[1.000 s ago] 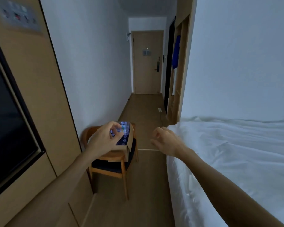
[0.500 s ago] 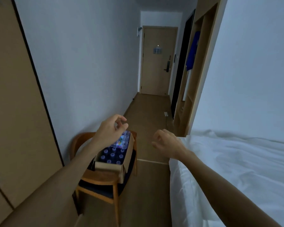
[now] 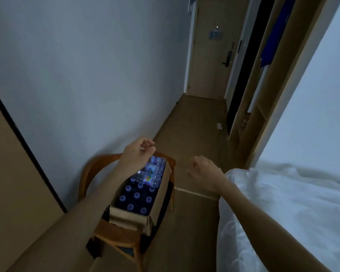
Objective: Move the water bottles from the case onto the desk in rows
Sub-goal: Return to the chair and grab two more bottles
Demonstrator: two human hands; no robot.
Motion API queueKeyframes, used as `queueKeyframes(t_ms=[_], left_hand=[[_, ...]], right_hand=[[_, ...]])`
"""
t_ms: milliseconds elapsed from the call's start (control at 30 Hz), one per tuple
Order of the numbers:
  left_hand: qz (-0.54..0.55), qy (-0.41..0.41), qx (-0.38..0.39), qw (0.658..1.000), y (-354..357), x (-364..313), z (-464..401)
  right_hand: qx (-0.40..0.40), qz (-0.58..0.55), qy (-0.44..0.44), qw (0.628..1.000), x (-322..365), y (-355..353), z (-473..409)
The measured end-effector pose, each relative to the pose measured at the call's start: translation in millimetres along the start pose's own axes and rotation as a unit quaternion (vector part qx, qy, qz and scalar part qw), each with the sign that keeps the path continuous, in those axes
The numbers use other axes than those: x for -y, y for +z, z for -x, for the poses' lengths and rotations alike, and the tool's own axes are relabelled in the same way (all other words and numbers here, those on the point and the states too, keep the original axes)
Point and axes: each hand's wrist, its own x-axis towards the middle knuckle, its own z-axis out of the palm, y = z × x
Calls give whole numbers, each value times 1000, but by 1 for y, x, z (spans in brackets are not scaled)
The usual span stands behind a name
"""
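While the cardboard case (image 3: 137, 217) sits open on a wooden chair (image 3: 98, 165) at 7 o'clock, upright water bottles (image 3: 135, 195) fill it cap-up, with two more bottles (image 3: 148, 176) lying across its far end. Above these, the left hand (image 3: 134, 157) hovers with loosely curled fingers, holding nothing. At 4 o'clock of it, the right hand (image 3: 203, 170) hangs relaxed, grip empty, beside the bed (image 3: 287, 203).

both arms outstretched, left hand (image 3: 136, 156) and right hand (image 3: 204, 168) seemingly empty, fingers loosely curled
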Motion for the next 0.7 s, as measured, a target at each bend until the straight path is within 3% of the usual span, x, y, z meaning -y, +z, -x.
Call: queueKeyframes(t_ms=[333,700], left_hand=[[52,-134,-78,987,58,76,-117],[34,-301,-170,938,68,170,-150]], right_hand=[[97,-44,-68,992,-69,33,-184],[198,-59,-174,963,-62,112,-324]])
